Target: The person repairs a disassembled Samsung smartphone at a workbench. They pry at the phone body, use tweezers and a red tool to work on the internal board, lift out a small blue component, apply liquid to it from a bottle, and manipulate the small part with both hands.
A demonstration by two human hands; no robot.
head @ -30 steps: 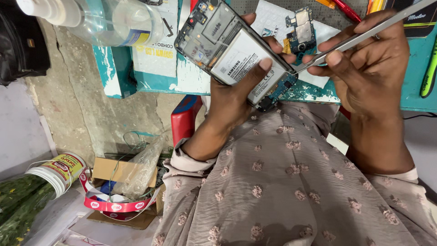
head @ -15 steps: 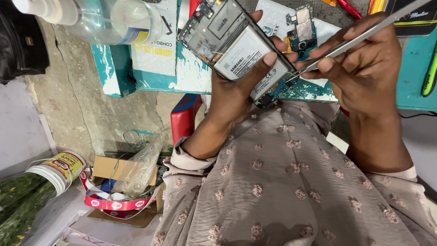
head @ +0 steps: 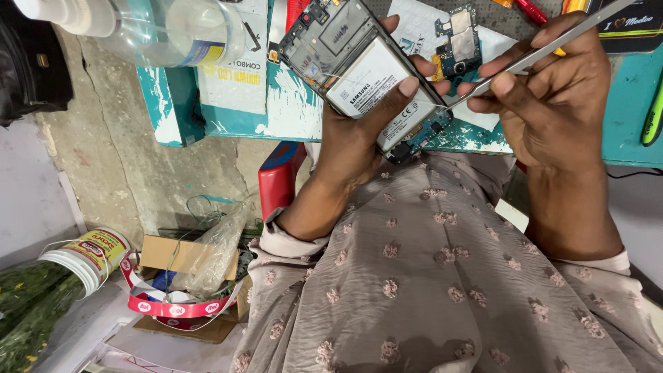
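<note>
My left hand [head: 359, 135] grips the opened phone [head: 366, 72] above the lap, at the near edge of the teal bench [head: 290, 110]; the fingers wrap the frame from beneath and the thumb lies across the white battery [head: 376, 86]. My right hand [head: 552, 103] pinches a thin metal pry tool [head: 545, 50] between thumb and fingers, with its tip touching the phone's lower right edge near the blue board. A loose circuit board [head: 459, 41] lies on white paper just beyond. The phone looks light and rigid, but the exposed parts are fragile. Best hold, I judge: the side rails only, with no pressure on the battery or connectors. A clear plastic bottle [head: 159, 31] stands at upper left.
</note>
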